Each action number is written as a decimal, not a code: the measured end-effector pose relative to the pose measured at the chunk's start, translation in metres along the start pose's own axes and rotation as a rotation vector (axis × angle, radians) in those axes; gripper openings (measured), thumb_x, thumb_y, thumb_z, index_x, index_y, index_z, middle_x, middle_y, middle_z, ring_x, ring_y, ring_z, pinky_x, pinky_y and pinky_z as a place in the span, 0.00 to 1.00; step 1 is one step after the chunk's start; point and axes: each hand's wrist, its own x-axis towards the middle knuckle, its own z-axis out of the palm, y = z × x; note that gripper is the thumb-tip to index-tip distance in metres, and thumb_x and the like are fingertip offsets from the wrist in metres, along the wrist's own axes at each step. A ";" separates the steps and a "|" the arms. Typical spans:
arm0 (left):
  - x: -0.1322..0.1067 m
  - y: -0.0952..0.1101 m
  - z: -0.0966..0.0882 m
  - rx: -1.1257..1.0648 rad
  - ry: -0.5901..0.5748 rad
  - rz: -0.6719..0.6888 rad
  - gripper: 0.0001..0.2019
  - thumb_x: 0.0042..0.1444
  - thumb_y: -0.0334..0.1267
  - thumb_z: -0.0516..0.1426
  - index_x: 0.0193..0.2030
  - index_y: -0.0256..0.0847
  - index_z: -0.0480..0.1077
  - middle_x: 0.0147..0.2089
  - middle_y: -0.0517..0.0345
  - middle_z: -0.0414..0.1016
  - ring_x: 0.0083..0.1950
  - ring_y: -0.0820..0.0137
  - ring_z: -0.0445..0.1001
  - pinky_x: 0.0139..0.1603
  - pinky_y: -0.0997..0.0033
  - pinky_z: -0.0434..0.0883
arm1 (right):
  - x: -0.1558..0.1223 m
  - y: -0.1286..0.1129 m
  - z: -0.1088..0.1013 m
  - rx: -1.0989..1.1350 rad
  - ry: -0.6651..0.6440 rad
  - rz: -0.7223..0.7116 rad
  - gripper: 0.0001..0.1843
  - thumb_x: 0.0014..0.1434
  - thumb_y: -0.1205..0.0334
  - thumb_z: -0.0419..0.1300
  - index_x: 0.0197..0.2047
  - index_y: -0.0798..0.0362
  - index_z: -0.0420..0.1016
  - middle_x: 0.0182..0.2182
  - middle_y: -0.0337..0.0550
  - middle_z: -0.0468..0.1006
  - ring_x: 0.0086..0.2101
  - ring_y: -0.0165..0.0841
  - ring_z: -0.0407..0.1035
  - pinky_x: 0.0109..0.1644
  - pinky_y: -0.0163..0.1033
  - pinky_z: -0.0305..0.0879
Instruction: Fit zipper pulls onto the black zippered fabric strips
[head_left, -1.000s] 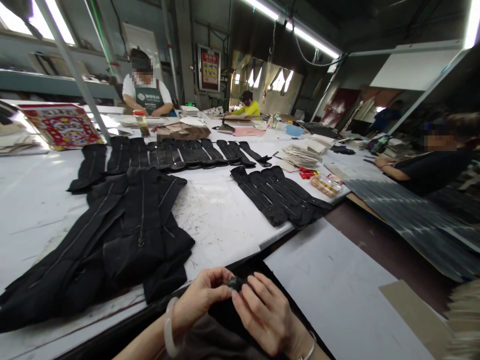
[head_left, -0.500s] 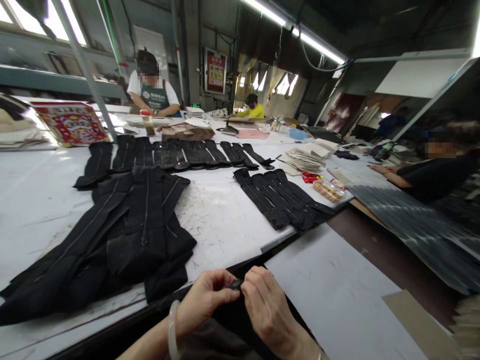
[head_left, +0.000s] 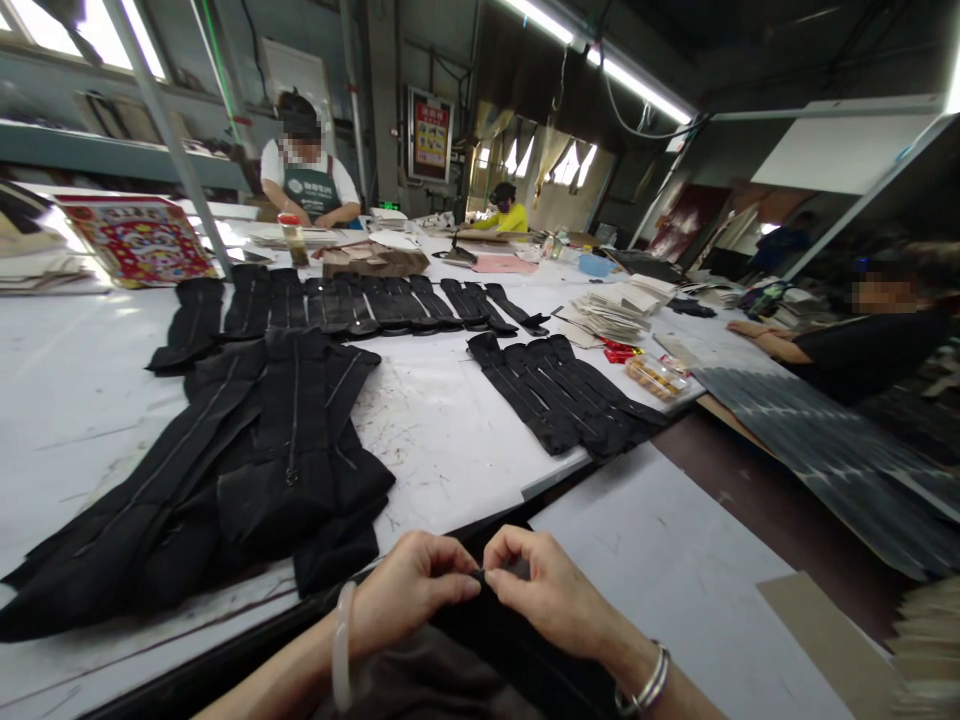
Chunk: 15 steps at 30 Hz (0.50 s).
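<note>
Both hands meet low in the middle of the view, at the table's near edge. My left hand (head_left: 414, 588), with a pale bangle on its wrist, pinches black fabric (head_left: 486, 628) between thumb and forefinger. Right beside it, my right hand (head_left: 553, 598), wearing a silver bracelet, pinches the same fabric, fingertips nearly touching. The cloth hangs down over my lap, and its lower part merges with dark clothing. To the left lies a heap of black zippered fabric pieces (head_left: 292, 420). A smaller group of similar black strips (head_left: 562, 390) lies ahead to the right.
Behind the heap runs a row of black zippered pieces (head_left: 382, 303). Paper stacks (head_left: 607, 312), a clear food box (head_left: 655, 378) and a lidded jar (head_left: 292, 240) stand farther off. One co-worker (head_left: 311, 185) works across the table, another (head_left: 847, 340) at the right.
My right hand has turned from knuckles-up to a thumb-and-forefinger pinch, showing its bracelet. My left hand keeps its pinch almost in place.
</note>
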 end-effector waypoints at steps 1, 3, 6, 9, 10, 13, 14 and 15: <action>0.001 0.000 0.000 -0.043 -0.004 -0.018 0.07 0.46 0.38 0.61 0.29 0.36 0.77 0.19 0.66 0.68 0.21 0.76 0.61 0.24 0.75 0.57 | 0.000 0.000 0.001 0.016 0.006 0.005 0.05 0.52 0.69 0.58 0.32 0.55 0.75 0.25 0.35 0.72 0.26 0.27 0.61 0.28 0.31 0.56; 0.001 -0.001 0.002 -0.146 -0.027 -0.074 0.08 0.46 0.40 0.62 0.29 0.37 0.75 0.16 0.68 0.65 0.17 0.77 0.60 0.19 0.76 0.53 | 0.001 -0.001 0.003 0.070 0.023 0.014 0.04 0.50 0.69 0.58 0.30 0.56 0.75 0.24 0.35 0.72 0.26 0.27 0.61 0.29 0.31 0.57; 0.002 0.000 0.004 -0.295 -0.091 -0.143 0.11 0.44 0.42 0.64 0.30 0.37 0.73 0.16 0.65 0.70 0.18 0.74 0.68 0.18 0.78 0.56 | 0.001 0.000 0.005 0.148 0.056 0.034 0.03 0.49 0.69 0.60 0.29 0.56 0.75 0.24 0.35 0.73 0.27 0.27 0.63 0.30 0.32 0.59; 0.001 0.001 0.003 -0.410 -0.107 -0.145 0.13 0.41 0.41 0.68 0.30 0.35 0.73 0.23 0.58 0.77 0.26 0.70 0.76 0.25 0.76 0.67 | 0.002 0.002 0.009 0.219 0.074 0.050 0.02 0.47 0.69 0.61 0.29 0.56 0.74 0.25 0.36 0.74 0.27 0.28 0.64 0.31 0.32 0.59; 0.000 0.000 0.003 -0.439 -0.106 -0.144 0.14 0.41 0.42 0.68 0.30 0.35 0.74 0.24 0.57 0.78 0.27 0.70 0.77 0.27 0.76 0.69 | 0.002 0.002 0.010 0.251 0.074 0.051 0.02 0.47 0.69 0.61 0.28 0.56 0.74 0.25 0.36 0.74 0.27 0.27 0.64 0.31 0.32 0.59; 0.000 -0.004 0.000 -0.486 -0.097 -0.154 0.16 0.41 0.43 0.70 0.29 0.34 0.74 0.24 0.57 0.78 0.28 0.70 0.78 0.30 0.75 0.70 | 0.006 0.006 0.017 0.357 0.096 0.026 0.04 0.46 0.70 0.62 0.28 0.55 0.72 0.25 0.35 0.74 0.27 0.27 0.65 0.31 0.32 0.59; 0.000 -0.006 -0.001 -0.497 -0.088 -0.158 0.16 0.41 0.44 0.70 0.29 0.34 0.73 0.24 0.57 0.78 0.27 0.70 0.78 0.30 0.76 0.70 | 0.007 0.007 0.020 0.393 0.112 0.016 0.05 0.46 0.70 0.62 0.29 0.55 0.71 0.25 0.34 0.74 0.27 0.27 0.65 0.32 0.32 0.59; 0.000 -0.008 -0.002 -0.511 -0.075 -0.166 0.17 0.40 0.44 0.71 0.29 0.34 0.73 0.23 0.58 0.77 0.27 0.71 0.78 0.29 0.76 0.70 | 0.008 0.009 0.022 0.429 0.126 0.014 0.06 0.46 0.69 0.63 0.31 0.55 0.71 0.25 0.34 0.74 0.27 0.27 0.65 0.32 0.32 0.60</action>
